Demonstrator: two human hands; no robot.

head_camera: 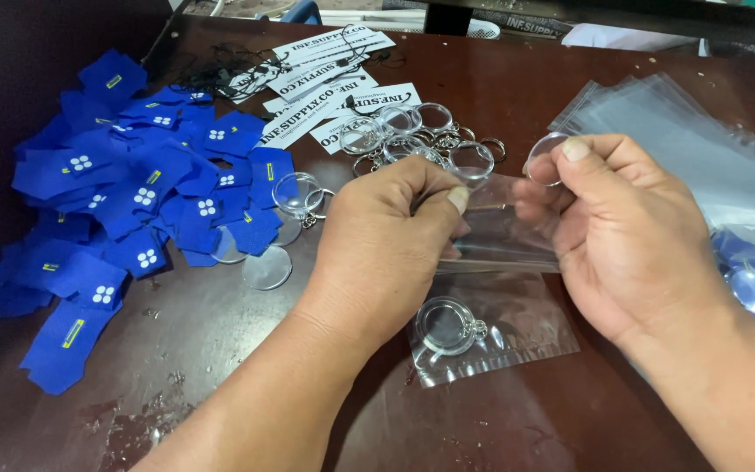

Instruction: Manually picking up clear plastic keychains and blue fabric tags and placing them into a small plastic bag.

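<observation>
A person's two bare hands work above a dark brown table (570,96), seen from a head-worn camera looking down. The left hand (386,240) is closed in a pinch, thumb and fingertips gripping the left edge of a small clear plastic bag (504,232), which is stretched between both hands just above the tabletop. The bag's long axis runs roughly left to right, its sheet held nearly flat; which end is the mouth cannot be told. The right hand (626,232) pinches the bag's right edge with its lower fingers, while thumb and forefinger hold a clear round disc (542,159) upright beside the bag's upper right corner. Directly below the hands, flat on the table, lies a second clear bag (517,336) already containing a round clear keychain (447,326) in its left half, ring pointing right. Behind the hands sits a cluster of loose clear keychains (412,140) with metal rings, next to white printed cards (334,79) and black cords (220,65). A heap of blue fabric pieces (141,192) spreads over the left of the table, with a loose clear disc (267,267) at its near edge. A stack of empty clear bags (683,140) lies at right.
</observation>
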